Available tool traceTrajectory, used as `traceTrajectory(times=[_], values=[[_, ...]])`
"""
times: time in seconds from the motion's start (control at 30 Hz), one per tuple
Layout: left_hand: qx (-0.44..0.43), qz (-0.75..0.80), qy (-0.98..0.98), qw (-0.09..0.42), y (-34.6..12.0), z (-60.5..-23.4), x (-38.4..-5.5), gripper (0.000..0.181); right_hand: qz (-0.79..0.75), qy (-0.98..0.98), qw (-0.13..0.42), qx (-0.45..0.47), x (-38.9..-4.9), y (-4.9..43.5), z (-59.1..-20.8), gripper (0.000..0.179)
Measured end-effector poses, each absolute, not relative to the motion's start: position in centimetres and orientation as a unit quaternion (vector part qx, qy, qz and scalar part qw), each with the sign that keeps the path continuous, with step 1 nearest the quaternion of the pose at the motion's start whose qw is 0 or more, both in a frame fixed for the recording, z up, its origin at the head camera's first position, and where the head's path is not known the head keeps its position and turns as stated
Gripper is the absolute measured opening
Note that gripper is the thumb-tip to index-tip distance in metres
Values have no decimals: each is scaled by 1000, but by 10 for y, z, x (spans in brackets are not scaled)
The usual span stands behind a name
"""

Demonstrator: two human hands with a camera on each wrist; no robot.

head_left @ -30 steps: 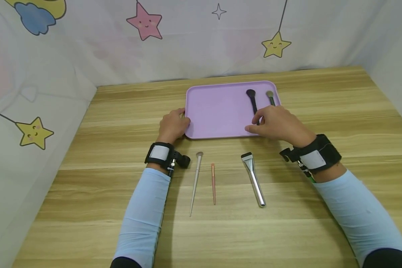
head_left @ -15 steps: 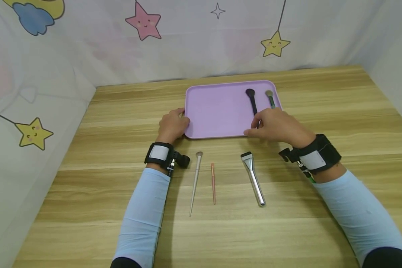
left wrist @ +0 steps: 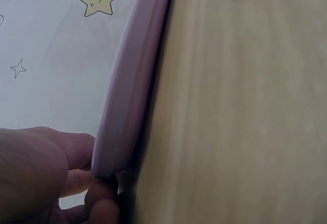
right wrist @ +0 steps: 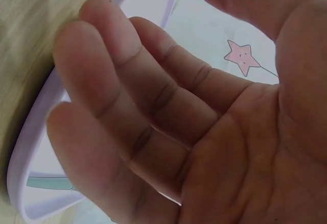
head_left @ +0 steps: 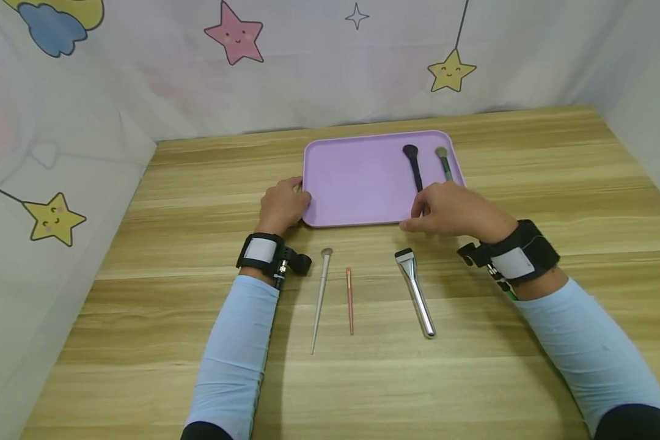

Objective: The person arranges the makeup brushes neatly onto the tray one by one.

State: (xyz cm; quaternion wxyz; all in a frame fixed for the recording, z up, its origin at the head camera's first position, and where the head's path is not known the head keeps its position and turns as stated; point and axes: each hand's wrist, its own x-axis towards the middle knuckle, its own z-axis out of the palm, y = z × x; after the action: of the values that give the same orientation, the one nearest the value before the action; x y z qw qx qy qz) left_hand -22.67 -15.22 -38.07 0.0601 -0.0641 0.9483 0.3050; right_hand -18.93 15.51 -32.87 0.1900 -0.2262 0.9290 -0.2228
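A lilac tray lies towards the back of the table. My left hand grips its left edge; in the left wrist view, the fingers pinch the tray's side near a corner. Over the front right part of the tray is my right hand, its fingers loosely bent. The right wrist view shows nothing in its palm. Two makeup brushes lie in the tray: a black one and a green-handled one. The right hand covers their lower ends; whether it touches the black brush, I cannot tell.
In front of the tray, three more makeup brushes lie on the wooden table: a slim white one, a short pink one and a flat-headed silver one. A white curtain with printed stars hangs behind.
My right hand has slid slightly towards the front of the tray, showing more of the green brush's handle. The left hand stays on the tray's left edge.
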Motion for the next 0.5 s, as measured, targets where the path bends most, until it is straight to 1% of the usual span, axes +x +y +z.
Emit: traceTrajectory(times=[0.5], values=[[-65,304,948,63,-153,-381,-228,59,-198,924,222,-240,-186,154,-327,35]])
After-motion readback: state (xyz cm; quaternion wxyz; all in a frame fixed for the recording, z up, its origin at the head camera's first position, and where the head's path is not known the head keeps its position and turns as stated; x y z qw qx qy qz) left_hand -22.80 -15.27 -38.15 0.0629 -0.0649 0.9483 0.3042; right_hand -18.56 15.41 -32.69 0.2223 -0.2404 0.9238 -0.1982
